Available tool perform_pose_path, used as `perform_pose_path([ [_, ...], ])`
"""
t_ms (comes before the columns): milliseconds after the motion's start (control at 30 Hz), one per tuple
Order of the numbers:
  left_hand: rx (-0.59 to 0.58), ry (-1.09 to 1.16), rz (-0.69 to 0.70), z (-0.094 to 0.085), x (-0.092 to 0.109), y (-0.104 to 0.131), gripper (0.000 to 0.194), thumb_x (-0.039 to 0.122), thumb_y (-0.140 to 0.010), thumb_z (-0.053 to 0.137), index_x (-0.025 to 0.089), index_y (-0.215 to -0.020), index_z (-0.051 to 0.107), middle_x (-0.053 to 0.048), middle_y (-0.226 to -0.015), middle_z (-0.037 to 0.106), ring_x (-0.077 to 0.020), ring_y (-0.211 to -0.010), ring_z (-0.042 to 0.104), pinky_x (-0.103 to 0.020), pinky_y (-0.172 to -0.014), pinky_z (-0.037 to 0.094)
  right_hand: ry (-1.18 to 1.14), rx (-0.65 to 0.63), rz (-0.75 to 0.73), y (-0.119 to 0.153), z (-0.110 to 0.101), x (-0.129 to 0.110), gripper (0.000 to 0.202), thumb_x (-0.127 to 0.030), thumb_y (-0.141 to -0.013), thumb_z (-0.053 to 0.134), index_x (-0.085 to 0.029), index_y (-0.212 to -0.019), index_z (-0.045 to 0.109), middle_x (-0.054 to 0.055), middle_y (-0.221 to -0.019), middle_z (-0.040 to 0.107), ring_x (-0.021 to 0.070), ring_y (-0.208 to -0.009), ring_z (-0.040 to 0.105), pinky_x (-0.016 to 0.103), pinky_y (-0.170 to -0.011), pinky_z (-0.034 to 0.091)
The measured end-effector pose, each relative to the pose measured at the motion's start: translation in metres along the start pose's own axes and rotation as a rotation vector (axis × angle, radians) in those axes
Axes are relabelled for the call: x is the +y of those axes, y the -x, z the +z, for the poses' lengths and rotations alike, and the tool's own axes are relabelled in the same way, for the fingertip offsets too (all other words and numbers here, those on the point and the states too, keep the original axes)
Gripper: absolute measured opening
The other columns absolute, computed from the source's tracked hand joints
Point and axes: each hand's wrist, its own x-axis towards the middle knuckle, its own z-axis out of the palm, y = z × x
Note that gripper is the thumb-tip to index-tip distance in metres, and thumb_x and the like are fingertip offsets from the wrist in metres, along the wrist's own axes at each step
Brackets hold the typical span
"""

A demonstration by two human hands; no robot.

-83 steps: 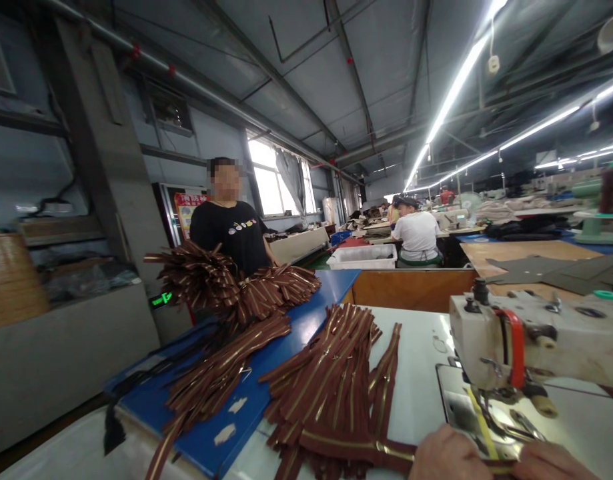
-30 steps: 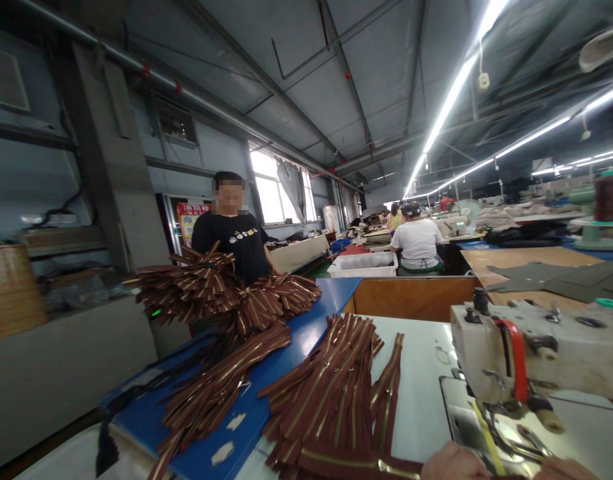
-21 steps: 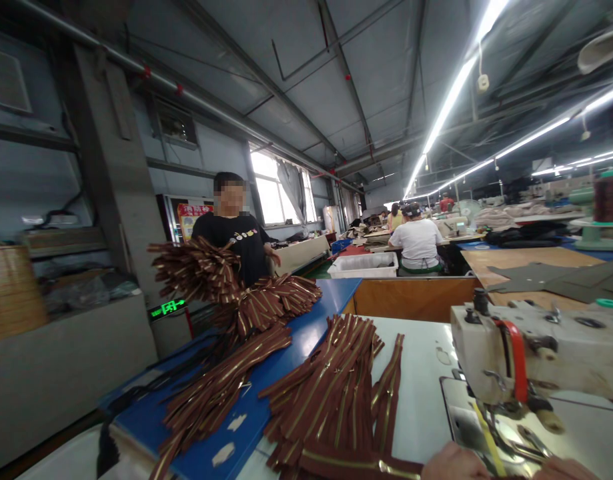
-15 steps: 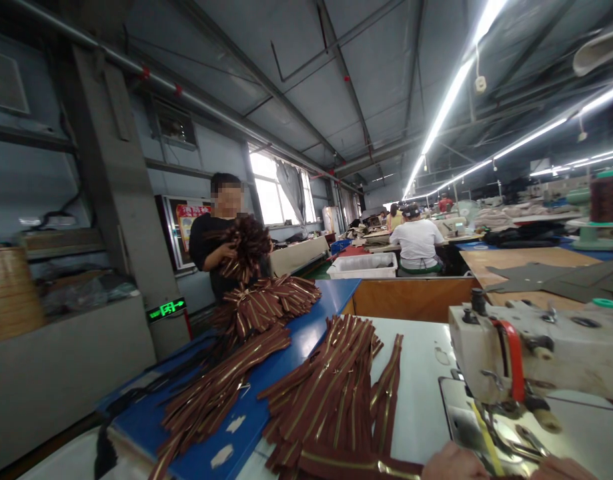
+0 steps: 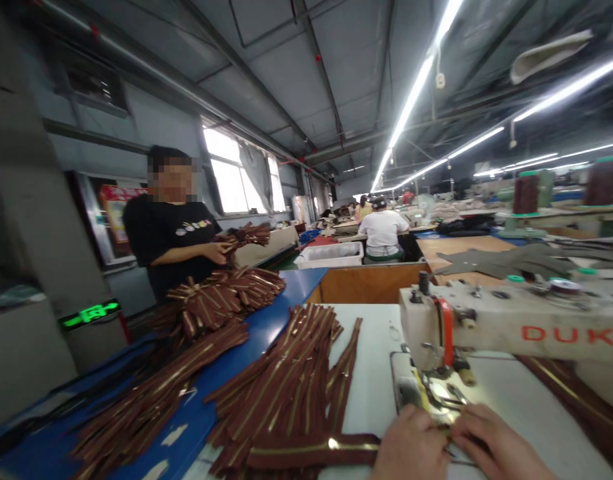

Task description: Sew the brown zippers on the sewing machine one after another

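The biggest change was my own view: it had swung down and to the right, so the sewing machine (image 5: pixel 511 327) filled more of the picture and both my hands showed where a moment earlier only their tops peeked in at the bottom edge. Across the blue table (image 5: pixel 266 327), the co-worker in the black shirt (image 5: pixel 166 240) had lifted a bundle of brown zippers (image 5: pixel 246 235) clear of the heap (image 5: pixel 221 297) and held it at waist height. The fanned pile of zippers (image 5: pixel 286 387) on my white table (image 5: pixel 371 373) lay as it had.

My left hand (image 5: pixel 411 447) pressed flat on the zipper tape (image 5: pixel 311 452) just left of the presser foot (image 5: pixel 443 397), fingers down on it rather than pinching. My right hand (image 5: pixel 496 447) rested just beside it on the same strip; whether its fingers were closed on the tape I could not tell. I judged the strip was being fed toward the needle, with stitching about to run.
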Motion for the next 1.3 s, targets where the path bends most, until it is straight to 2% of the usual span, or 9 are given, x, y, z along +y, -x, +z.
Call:
perform_pose_path([
  [33, 0.026, 0.038, -0.013, -0.003, 0.000, 0.003, 0.003, 0.018, -0.075, 0.067, 0.019, -0.077, 0.069, -0.006, -0.077, 0.067, -0.0198, -0.078, 0.059, -0.030, -0.070, 0.051, 0.000, 0.012, 0.044, 0.000, -0.006, -0.009, 0.018, -0.016, -0.080, 0.055, -0.024, -0.067, 0.064, 0.009, -0.076, 0.066, 0.0260, -0.077, 0.061, 0.035, -0.068, 0.049],
  [100, 0.062, 0.124, -0.040, -0.005, -0.002, 0.007, 0.017, 0.009, -0.082, 0.055, 0.017, -0.086, 0.069, -0.006, -0.088, 0.065, -0.0205, -0.088, 0.058, -0.033, -0.080, 0.050, 0.014, 0.034, 0.105, -0.003, -0.014, -0.025, 0.019, -0.010, -0.079, 0.055, -0.022, -0.068, 0.064, 0.007, -0.078, 0.065, 0.0238, -0.081, 0.060, 0.033, -0.071, 0.047],
  [200, 0.080, 0.228, -0.040, -0.003, -0.005, 0.008, 0.021, 0.006, -0.084, 0.050, 0.018, -0.083, 0.067, -0.004, -0.087, 0.063, -0.0199, -0.089, 0.057, -0.034, -0.081, 0.050, 0.053, 0.003, 0.156, -0.008, -0.022, -0.036, 0.017, -0.008, -0.079, 0.058, -0.019, -0.069, 0.065, 0.004, -0.076, 0.064, 0.0199, -0.083, 0.058, 0.029, -0.073, 0.044],
  [433, 0.176, 0.267, -0.015, -0.009, -0.005, 0.006, 0.023, 0.004, -0.084, 0.050, 0.019, -0.082, 0.067, -0.003, -0.085, 0.065, -0.0180, -0.085, 0.060, -0.033, -0.081, 0.053, 0.081, 0.011, 0.163, -0.007, -0.031, -0.041, 0.017, -0.004, -0.080, 0.061, -0.017, -0.072, 0.067, 0.002, -0.077, 0.062, 0.0168, -0.083, 0.056, 0.025, -0.076, 0.042],
  [733, 0.213, 0.325, -0.030, -0.008, -0.010, 0.005, 0.020, 0.008, -0.083, 0.050, 0.019, -0.083, 0.067, -0.003, -0.084, 0.066, -0.0182, -0.083, 0.062, -0.033, -0.079, 0.054, 0.174, -0.008, 0.171, -0.011, -0.028, -0.041, 0.013, -0.009, -0.084, 0.059, -0.016, -0.076, 0.067, 0.003, -0.079, 0.063, 0.0172, -0.084, 0.055, 0.026, -0.075, 0.041],
  [1000, 0.174, 0.300, -0.005, -0.010, -0.010, 0.005, 0.024, 0.004, -0.084, 0.051, 0.020, -0.087, 0.068, -0.002, -0.084, 0.066, -0.0180, -0.084, 0.062, -0.031, -0.078, 0.053, 0.273, -0.040, 0.234, -0.013, -0.028, -0.049, 0.011, -0.010, -0.083, 0.057, -0.015, -0.077, 0.065, 0.005, -0.080, 0.062, 0.0183, -0.085, 0.054, 0.027, -0.075, 0.040],
  [1133, 0.146, 0.184, 0.067, -0.010, -0.009, 0.007, 0.031, -0.001, -0.083, 0.048, 0.021, -0.095, 0.068, -0.002, -0.088, 0.065, -0.0181, -0.087, 0.061, -0.031, -0.082, 0.052, 0.328, -0.060, 0.258, -0.014, -0.028, -0.053, 0.010, -0.013, -0.084, 0.056, -0.015, -0.079, 0.064, 0.006, -0.083, 0.063, 0.0197, -0.086, 0.055, 0.028, -0.077, 0.041],
  [1300, 0.035, -0.002, 0.095, -0.015, -0.005, 0.009, 0.032, -0.001, -0.084, 0.046, 0.019, -0.099, 0.066, -0.004, -0.091, 0.063, -0.0196, -0.089, 0.059, -0.034, -0.085, 0.050, 0.396, -0.118, 0.283, -0.018, -0.029, -0.057, 0.013, -0.015, -0.086, 0.053, -0.014, -0.081, 0.065, 0.008, -0.085, 0.065, 0.0214, -0.087, 0.056, 0.030, -0.079, 0.041],
])
